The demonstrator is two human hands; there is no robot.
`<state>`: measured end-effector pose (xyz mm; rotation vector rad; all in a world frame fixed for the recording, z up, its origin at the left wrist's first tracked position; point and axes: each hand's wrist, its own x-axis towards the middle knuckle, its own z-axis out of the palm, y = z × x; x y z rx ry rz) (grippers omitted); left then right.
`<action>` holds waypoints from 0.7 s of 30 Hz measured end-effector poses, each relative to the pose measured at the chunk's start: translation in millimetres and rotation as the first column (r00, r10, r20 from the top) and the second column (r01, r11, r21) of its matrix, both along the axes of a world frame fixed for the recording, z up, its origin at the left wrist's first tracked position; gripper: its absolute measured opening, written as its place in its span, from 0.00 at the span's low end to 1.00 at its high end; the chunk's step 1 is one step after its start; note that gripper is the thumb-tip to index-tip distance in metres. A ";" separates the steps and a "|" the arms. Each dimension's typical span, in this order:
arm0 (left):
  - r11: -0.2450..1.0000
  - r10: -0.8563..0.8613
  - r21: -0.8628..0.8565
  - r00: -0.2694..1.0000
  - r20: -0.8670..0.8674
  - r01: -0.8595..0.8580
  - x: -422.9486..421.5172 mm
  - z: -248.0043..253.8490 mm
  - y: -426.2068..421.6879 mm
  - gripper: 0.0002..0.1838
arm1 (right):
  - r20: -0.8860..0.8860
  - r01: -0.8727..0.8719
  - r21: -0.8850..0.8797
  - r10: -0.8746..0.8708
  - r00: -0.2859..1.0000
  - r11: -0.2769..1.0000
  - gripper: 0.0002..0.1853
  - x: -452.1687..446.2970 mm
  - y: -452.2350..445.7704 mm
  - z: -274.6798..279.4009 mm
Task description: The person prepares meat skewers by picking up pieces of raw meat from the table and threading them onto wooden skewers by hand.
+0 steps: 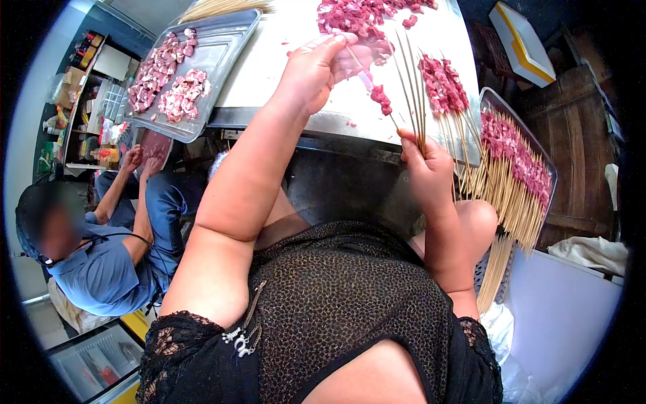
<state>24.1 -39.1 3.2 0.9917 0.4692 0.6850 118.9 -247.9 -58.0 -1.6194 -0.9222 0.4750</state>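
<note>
My right hand [427, 161] is closed round several bare wooden skewers [412, 87], which fan upward. It also holds the lower end of a skewer threaded with red meat [381, 99]. At that skewer's upper tip, the thumb and fingers of my left hand [330, 60] are closed, somewhat blurred; a pale piece lies just below them. Behind my hands, a heap of cut red meat [350, 17] rests on the white tabletop [269, 74]. Loaded meat skewers [444, 84] lie right of the bare ones.
A metal tray [222, 64] with two piles of meat pieces sits at the left. Another tray [553, 176], full of loaded skewers, is at the right. A seated person [108, 269] in blue works at the left. A white-and-yellow box [521, 44] stands back right.
</note>
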 end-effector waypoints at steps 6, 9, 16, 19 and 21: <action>1.000 -0.017 0.022 0.999 -0.029 0.017 2.1 -0.1 -8.6 0.13 | -0.253 -0.053 0.032 0.059 0.966 0.998 0.10 -2.1 0.2 -2.8; 0.996 -0.071 0.051 0.995 -0.068 0.074 3.3 -9.6 -9.1 0.14 | -0.409 -0.072 0.043 0.083 0.909 0.996 0.10 -4.3 1.1 1.1; 0.984 -0.178 -0.013 0.980 0.094 0.179 -1.5 -1.6 -3.3 0.16 | -0.358 -0.048 0.052 0.063 0.932 0.998 0.10 -2.1 1.4 -1.8; 0.995 -0.103 -0.010 0.990 0.097 0.104 -0.6 -3.8 -2.1 0.16 | -0.412 -0.063 0.067 0.085 0.907 0.996 0.10 -1.1 0.8 -6.4; 0.998 -0.039 -0.041 0.995 0.096 0.043 1.7 -6.8 0.5 0.15 | -0.388 -0.067 0.061 0.085 0.918 0.996 0.10 -2.1 1.3 -6.6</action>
